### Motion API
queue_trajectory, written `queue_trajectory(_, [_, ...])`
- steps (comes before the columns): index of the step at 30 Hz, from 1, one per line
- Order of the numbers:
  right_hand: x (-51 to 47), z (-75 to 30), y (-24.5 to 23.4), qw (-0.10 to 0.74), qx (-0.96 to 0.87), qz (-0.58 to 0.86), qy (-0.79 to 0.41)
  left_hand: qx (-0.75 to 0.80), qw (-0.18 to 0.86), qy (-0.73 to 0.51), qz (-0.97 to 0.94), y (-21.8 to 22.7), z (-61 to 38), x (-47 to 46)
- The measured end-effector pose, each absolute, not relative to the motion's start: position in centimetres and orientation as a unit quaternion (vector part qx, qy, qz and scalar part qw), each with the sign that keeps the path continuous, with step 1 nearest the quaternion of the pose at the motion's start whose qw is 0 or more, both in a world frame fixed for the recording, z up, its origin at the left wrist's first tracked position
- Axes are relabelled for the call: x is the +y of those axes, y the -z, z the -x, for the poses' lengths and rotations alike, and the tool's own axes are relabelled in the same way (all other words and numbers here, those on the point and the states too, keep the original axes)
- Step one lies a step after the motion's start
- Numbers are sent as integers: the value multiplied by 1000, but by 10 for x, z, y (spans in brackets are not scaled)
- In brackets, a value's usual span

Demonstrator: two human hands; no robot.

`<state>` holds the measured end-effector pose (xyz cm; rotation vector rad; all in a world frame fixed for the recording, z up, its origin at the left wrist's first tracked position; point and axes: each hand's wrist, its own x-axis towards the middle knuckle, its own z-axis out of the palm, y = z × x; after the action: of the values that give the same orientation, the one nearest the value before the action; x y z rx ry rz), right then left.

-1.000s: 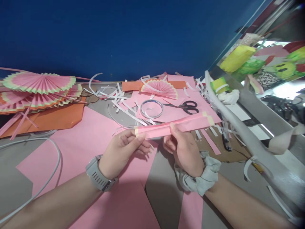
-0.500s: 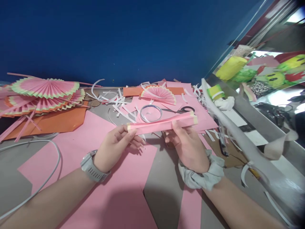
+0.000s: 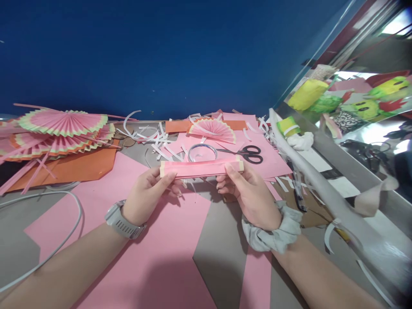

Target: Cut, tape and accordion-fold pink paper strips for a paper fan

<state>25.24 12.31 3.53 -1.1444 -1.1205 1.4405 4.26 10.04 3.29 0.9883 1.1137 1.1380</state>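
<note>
A folded pink paper strip [image 3: 201, 168] with pale yellow-green ends is held level above the table between both hands. My left hand [image 3: 149, 195], with a grey watch on the wrist, pinches its left end. My right hand [image 3: 249, 193], with a grey scrunchie on the wrist, pinches it near the right end. Just behind the strip lie a tape roll [image 3: 201, 151] and black scissors [image 3: 249, 153] on pink paper.
A small pleated pink fan [image 3: 212, 128] lies at the back centre, and larger pleated fans [image 3: 61, 128] are stacked at the left on orange paper [image 3: 69, 165]. White paper scraps [image 3: 154, 139] litter the back. A white cable [image 3: 48, 253] curves at left. Large pink sheets [image 3: 161, 257] cover the near table.
Both hands have moved the pink strip left and turned it from tilted to nearly level. The view has shifted slightly.
</note>
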Motion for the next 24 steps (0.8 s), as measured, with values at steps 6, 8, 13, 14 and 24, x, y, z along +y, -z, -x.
queue_trajectory(6, [122,-250,-32,492,-457,468,-574,482,608,-472,-419,-31,-43,101])
queue_trajectory(8, [122,-251,-31,491,-469,474,-561,487,602,-466,-429,-31,-43,101])
queue_trajectory(13, [122,-254,-33,459,-505,508,-525,498,592,-456,-439,-32,-42,103])
queue_trajectory(14, [122,-254,-33,451,-505,517,-523,501,592,-453,-438,-32,-42,103])
queue_trajectory(24, [118,-247,-32,471,-454,437,-617,490,610,-467,-412,-36,-53,93])
